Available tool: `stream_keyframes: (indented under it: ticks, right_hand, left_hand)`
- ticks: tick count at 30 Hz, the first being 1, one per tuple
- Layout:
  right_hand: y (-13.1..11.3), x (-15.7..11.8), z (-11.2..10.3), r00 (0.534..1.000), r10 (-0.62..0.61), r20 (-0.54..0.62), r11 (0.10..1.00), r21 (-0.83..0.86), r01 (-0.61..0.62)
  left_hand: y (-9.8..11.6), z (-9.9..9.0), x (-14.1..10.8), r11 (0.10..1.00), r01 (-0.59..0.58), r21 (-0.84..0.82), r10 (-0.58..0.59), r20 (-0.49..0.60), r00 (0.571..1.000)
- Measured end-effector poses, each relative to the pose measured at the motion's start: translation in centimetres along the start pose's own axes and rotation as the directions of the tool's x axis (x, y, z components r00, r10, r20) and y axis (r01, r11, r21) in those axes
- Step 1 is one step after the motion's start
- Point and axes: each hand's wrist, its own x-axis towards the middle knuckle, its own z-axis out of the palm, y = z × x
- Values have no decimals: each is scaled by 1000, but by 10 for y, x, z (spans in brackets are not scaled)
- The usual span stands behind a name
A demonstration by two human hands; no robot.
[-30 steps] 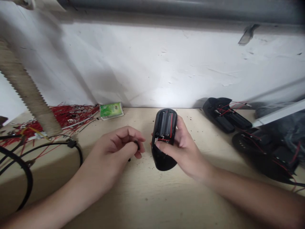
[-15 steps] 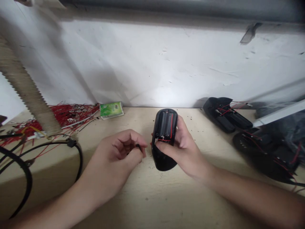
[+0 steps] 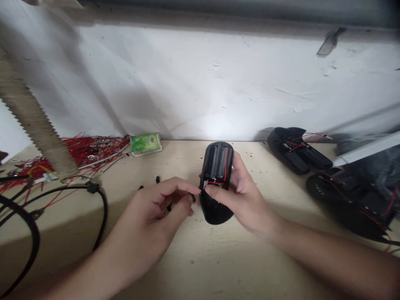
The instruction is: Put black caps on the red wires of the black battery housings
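Note:
My right hand grips a black plastic battery housing, thumb across its middle. The housing stands tilted on the wooden table, its open compartments and thin red wires facing up. My left hand pinches a small black part between its fingertips, right beside the housing's lower edge. Most of that part is hidden by the fingers, so its exact kind is unclear. Small black bits lie on the table just beyond my left hand.
Two more black housings with red wires lie at the back right, near dark wired shells. A tangle of red wires and a green packet sit at the back left. A black cable curves along the left.
My left hand has moved up and right, its fingertips now next to the housing. Small black bits now show on the table beyond it. The right hand and housing have barely moved.

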Motion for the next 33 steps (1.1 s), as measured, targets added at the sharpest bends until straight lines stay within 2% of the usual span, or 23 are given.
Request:
stream_keyframes:
  ticks: [4, 7, 11, 17, 21, 24, 27, 33]
  right_hand:
    - [0, 1, 0, 1000, -3, 3, 1000, 3, 3]
    - [-1, 1, 1, 1000, -1, 5, 1000, 26, 1]
    - [-2, 1, 1, 1000, 0, -2, 999, 35, 0]
    - [-2, 2, 1, 1000, -6, 3, 999, 36, 6]
    - [-1, 2, 0, 1000, -14, 12, 998, 55, 14]
    - [-2, 1, -1, 999, 20, 49, 996, 91, -24]
    - [-5, 1, -2, 995, 58, 80, 988, 139, -69]
    - [-7, 2, -5, 988, 103, 115, 967, 221, -126]
  left_hand:
    - [2, 3, -3, 1000, -13, -4, 13, -8, 1000]
    - [1, 3, -5, 997, -67, 29, 67, 16, 998]
    - [-3, 4, -8, 991, -128, 50, 128, -4, 992]
    - [-5, 8, -9, 998, -25, -51, 18, -138, 990]
    - [-1, 7, -3, 996, 2, -90, -11, -99, 995]
    - [1, 2, 2, 990, -6, -142, -2, -54, 999]
    - [2, -5, 4, 992, 16, -127, -19, -22, 1000]
    - [2, -9, 4, 993, 14, -114, -20, -56, 998]
